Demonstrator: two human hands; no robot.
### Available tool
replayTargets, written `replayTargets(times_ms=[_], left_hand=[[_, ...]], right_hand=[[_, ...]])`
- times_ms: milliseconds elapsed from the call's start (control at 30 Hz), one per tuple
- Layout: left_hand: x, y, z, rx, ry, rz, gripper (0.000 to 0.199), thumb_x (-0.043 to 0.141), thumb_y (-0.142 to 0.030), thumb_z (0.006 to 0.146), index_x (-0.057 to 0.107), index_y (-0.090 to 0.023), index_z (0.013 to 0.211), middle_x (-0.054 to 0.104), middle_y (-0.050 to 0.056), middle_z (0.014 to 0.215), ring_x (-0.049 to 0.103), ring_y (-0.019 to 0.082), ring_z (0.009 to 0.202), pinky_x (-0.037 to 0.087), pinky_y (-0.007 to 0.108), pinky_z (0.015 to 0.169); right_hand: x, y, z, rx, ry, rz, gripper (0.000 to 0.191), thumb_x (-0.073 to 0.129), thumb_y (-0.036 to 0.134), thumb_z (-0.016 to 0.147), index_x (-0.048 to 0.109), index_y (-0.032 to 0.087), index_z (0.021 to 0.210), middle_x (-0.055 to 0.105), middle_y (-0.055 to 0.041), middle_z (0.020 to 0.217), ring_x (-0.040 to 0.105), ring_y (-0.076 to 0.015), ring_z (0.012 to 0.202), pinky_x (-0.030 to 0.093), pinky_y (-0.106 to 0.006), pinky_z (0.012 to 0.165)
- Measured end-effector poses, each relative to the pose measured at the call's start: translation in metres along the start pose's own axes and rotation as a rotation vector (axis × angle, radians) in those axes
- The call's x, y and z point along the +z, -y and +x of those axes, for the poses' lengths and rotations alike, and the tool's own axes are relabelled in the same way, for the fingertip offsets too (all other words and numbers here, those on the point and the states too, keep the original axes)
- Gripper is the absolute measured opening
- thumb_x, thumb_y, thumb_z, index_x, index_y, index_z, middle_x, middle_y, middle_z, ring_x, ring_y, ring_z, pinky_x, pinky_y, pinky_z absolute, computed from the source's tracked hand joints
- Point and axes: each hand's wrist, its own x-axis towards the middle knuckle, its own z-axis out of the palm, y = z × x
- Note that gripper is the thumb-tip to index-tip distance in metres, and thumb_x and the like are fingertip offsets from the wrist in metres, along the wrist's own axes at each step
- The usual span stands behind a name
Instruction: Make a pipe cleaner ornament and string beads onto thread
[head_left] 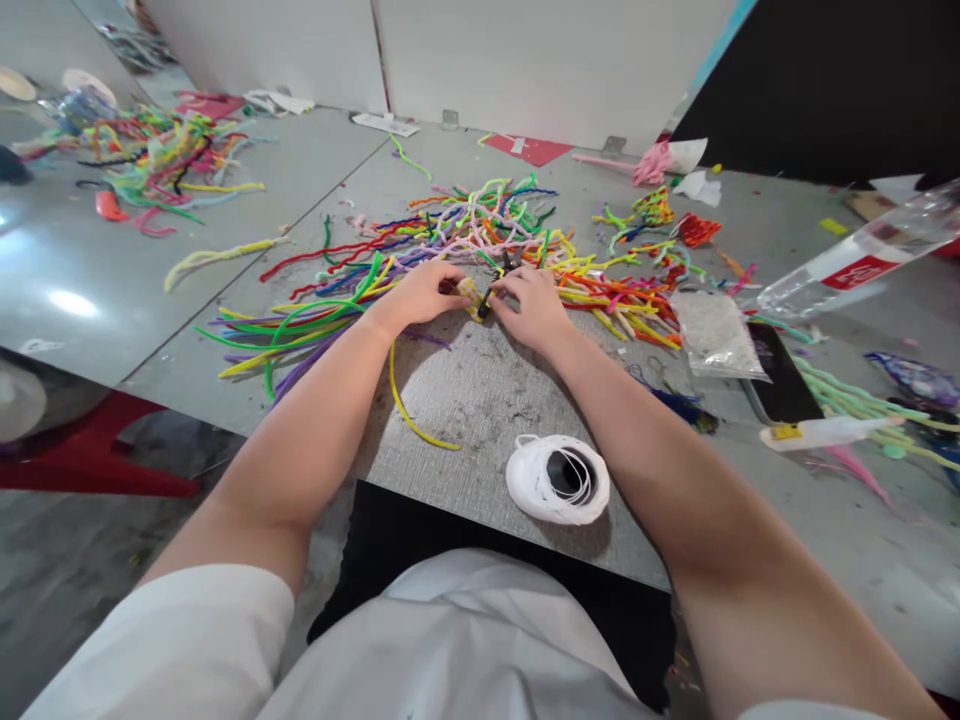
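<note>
My left hand pinches a small yellow piece of fuzzy pipe cleaner between thumb and fingers. Close beside it, my right hand has its fingers curled on a small black-handled tool. The tool's dark head lies partly behind the fingers, so its exact kind is unclear. Behind and around both hands spreads a heap of pipe cleaners in many colours. Green, purple and yellow pipe cleaners lie under my left wrist. Orange and yellow ones reach out to the right of my right hand.
A white spool of cord stands near the front table edge. On the right are a clear plastic bag, a phone, a glue-like tube and a plastic bottle. Another tangled pile lies far left.
</note>
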Motion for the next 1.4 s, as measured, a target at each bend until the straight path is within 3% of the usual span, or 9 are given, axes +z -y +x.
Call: replayTargets(times_ms=[100, 233, 467, 633, 767, 933, 1233, 1400], left_hand=[[0.001, 0.000, 0.000, -0.006, -0.009, 0.032, 0.019, 0.081, -0.036, 0.085, 0.072, -0.020, 0.082, 0.063, 0.000, 0.075, 0.055, 0.017, 0.072, 0.041, 0.035, 0.071], [0.001, -0.002, -0.001, -0.021, -0.018, 0.032, 0.018, 0.081, -0.036, 0.084, 0.073, -0.019, 0.084, 0.067, 0.001, 0.079, 0.059, 0.017, 0.075, 0.043, 0.035, 0.074], [0.002, -0.009, -0.003, -0.020, -0.039, 0.036, 0.014, 0.079, -0.032, 0.085, 0.074, -0.019, 0.085, 0.066, 0.000, 0.077, 0.057, 0.016, 0.073, 0.042, 0.033, 0.072], [0.002, -0.011, -0.004, -0.004, -0.037, 0.069, 0.017, 0.079, -0.036, 0.086, 0.073, -0.020, 0.083, 0.065, 0.000, 0.075, 0.055, 0.016, 0.072, 0.040, 0.033, 0.072], [0.002, -0.010, -0.004, -0.001, -0.028, 0.053, 0.020, 0.079, -0.039, 0.087, 0.072, -0.020, 0.084, 0.065, -0.001, 0.076, 0.054, 0.016, 0.071, 0.039, 0.033, 0.071], [0.003, -0.004, -0.002, -0.008, -0.021, 0.037, 0.022, 0.080, -0.039, 0.086, 0.069, -0.021, 0.080, 0.059, -0.001, 0.074, 0.050, 0.015, 0.070, 0.037, 0.034, 0.070], [0.004, -0.005, -0.001, -0.005, -0.015, 0.054, 0.022, 0.078, -0.038, 0.088, 0.068, -0.021, 0.079, 0.053, -0.002, 0.072, 0.046, 0.015, 0.068, 0.036, 0.035, 0.070], [0.004, -0.002, -0.002, -0.031, -0.029, -0.061, 0.028, 0.082, -0.040, 0.084, 0.076, -0.018, 0.101, 0.069, 0.003, 0.089, 0.059, 0.016, 0.079, 0.046, 0.033, 0.077]], right_hand=[[-0.004, 0.001, -0.005, -0.090, 0.043, -0.030, 0.049, 0.073, 0.042, 0.095, 0.076, 0.028, 0.142, 0.061, -0.0141, 0.149, 0.049, -0.0388, 0.145, 0.046, -0.058, 0.121], [-0.005, 0.011, -0.011, -0.067, 0.055, -0.090, 0.053, 0.073, 0.052, 0.097, 0.075, 0.026, 0.143, 0.055, -0.0183, 0.154, 0.047, -0.0420, 0.145, 0.048, -0.061, 0.118], [-0.002, 0.013, -0.009, -0.059, 0.027, -0.084, 0.047, 0.064, 0.047, 0.102, 0.071, 0.026, 0.143, 0.062, -0.0169, 0.133, 0.054, -0.0374, 0.130, 0.049, -0.057, 0.112], [-0.001, 0.009, -0.009, -0.126, 0.006, -0.070, 0.047, 0.064, 0.052, 0.101, 0.075, 0.024, 0.136, 0.063, -0.0169, 0.131, 0.053, -0.0378, 0.131, 0.049, -0.056, 0.112], [-0.003, 0.006, -0.010, -0.185, -0.001, -0.045, 0.044, 0.054, 0.041, 0.105, 0.076, 0.021, 0.137, 0.064, -0.0182, 0.137, 0.055, -0.0355, 0.134, 0.046, -0.054, 0.120], [-0.005, 0.007, -0.011, -0.199, 0.072, -0.114, 0.053, 0.055, 0.021, 0.094, 0.074, 0.014, 0.143, 0.064, -0.0204, 0.140, 0.052, -0.0383, 0.137, 0.047, -0.056, 0.120], [-0.006, 0.006, -0.015, -0.183, 0.053, -0.132, 0.059, 0.060, 0.018, 0.090, 0.074, 0.017, 0.147, 0.065, -0.0160, 0.145, 0.049, -0.0390, 0.140, 0.044, -0.057, 0.125], [-0.004, 0.008, -0.017, -0.227, 0.022, -0.167, 0.057, 0.060, 0.020, 0.090, 0.073, 0.016, 0.145, 0.065, -0.0184, 0.146, 0.049, -0.0407, 0.141, 0.043, -0.061, 0.120]])
